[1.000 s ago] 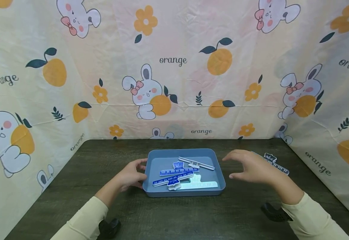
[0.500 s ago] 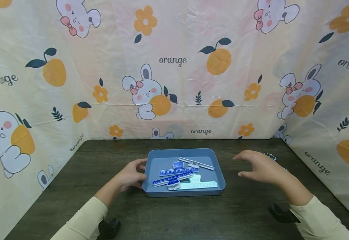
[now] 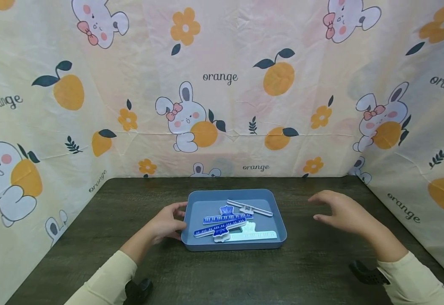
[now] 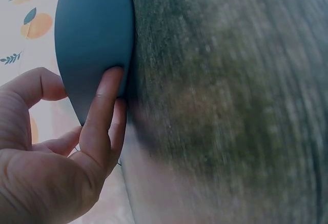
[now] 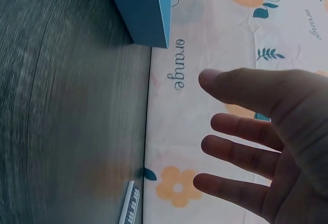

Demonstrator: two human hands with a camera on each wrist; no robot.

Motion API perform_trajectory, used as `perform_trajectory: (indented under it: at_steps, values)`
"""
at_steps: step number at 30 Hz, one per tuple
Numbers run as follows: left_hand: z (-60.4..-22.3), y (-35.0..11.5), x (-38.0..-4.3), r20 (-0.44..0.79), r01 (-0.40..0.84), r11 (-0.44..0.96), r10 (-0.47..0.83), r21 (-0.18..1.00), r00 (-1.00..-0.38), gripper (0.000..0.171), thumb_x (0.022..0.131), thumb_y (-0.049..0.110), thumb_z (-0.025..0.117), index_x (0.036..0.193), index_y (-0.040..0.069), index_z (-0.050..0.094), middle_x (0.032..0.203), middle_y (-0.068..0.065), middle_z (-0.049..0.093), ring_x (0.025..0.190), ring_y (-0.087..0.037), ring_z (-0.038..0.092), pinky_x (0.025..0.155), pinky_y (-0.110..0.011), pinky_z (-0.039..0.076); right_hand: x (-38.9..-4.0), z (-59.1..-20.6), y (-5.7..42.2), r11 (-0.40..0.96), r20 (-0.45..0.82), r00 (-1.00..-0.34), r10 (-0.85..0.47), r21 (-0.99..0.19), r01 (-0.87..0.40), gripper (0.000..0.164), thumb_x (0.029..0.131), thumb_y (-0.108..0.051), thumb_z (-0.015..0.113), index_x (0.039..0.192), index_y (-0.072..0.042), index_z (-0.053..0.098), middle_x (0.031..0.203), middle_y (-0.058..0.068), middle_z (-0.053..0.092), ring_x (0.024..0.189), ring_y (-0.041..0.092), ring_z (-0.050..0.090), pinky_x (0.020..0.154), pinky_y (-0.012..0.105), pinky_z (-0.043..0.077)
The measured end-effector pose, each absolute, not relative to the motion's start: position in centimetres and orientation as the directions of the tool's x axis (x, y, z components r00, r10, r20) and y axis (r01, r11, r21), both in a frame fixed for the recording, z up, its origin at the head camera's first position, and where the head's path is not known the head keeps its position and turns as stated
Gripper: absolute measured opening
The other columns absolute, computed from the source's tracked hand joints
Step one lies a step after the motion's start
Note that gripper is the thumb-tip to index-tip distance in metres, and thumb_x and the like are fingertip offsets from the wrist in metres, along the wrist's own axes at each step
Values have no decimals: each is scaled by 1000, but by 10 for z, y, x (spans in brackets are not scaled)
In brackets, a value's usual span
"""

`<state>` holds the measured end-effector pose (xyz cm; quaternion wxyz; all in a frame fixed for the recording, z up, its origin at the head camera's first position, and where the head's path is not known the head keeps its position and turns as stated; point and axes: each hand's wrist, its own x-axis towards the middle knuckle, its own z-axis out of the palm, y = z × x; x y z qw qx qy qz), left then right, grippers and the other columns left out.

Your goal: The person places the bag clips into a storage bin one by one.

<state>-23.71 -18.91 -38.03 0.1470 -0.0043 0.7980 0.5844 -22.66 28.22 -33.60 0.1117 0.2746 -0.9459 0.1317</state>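
Observation:
In the head view a blue-grey tray (image 3: 231, 246) lies on the dark table. My left hand (image 3: 166, 222) holds its left end, with bent fingers against the end wall, as the left wrist view also shows. Inside the tray are two blue long-bar clips with a piano-key pattern, one a blue clip (image 3: 227, 218) and the other a tilted blue clip (image 3: 206, 230). A pale mint clip (image 3: 256, 235) and a slim white clip (image 3: 258, 209) lie beside them. My right hand (image 3: 344, 212) is above the table, right of the tray, fingers spread and holding nothing.
A piano-key clip (image 5: 130, 203) lies on the table near its edge in the right wrist view; my right hand and arm hide it in the head view. A patterned cloth (image 3: 222, 106) with rabbits and oranges rises along the table's back and sides.
My right hand has moved right, away from the tray, and now covers the clip on the table in the head view. The left hand and the tray stay in place.

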Motion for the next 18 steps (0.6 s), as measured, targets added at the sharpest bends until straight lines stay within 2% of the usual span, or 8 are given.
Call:
perform_trajectory:
  at_steps: [7, 14, 18]
  values:
    - [-380, -188, -238, -235, -175, 317, 162, 932, -958, 78, 78, -12, 60, 149, 3, 33, 127, -26, 49, 80, -28, 65, 60, -45, 59, -229, -340, 292, 829, 304, -833, -462, -184, -527, 36, 76, -10, 81, 109, -3, 68, 108, 14, 67, 95, 34, 64, 78, 51, 54]
    - [-381, -189, -238, -232, -171, 313, 170, 934, -958, 77, 78, -12, 59, 149, 3, 32, 127, -26, 48, 77, -29, 66, 59, -44, 58, -232, -343, 303, 831, 309, -832, -460, -182, -527, 41, 74, -14, 84, 110, -3, 67, 113, 17, 63, 104, 38, 60, 83, 55, 51]
    - [-381, -189, -238, -232, -171, 316, 167, 933, -958, 77, 78, -11, 60, 149, 2, 32, 127, -26, 48, 77, -29, 66, 59, -44, 59, -234, -344, 308, 847, 301, -848, -437, -179, -501, 43, 74, -16, 84, 111, -3, 67, 112, 18, 62, 101, 38, 60, 81, 55, 51]
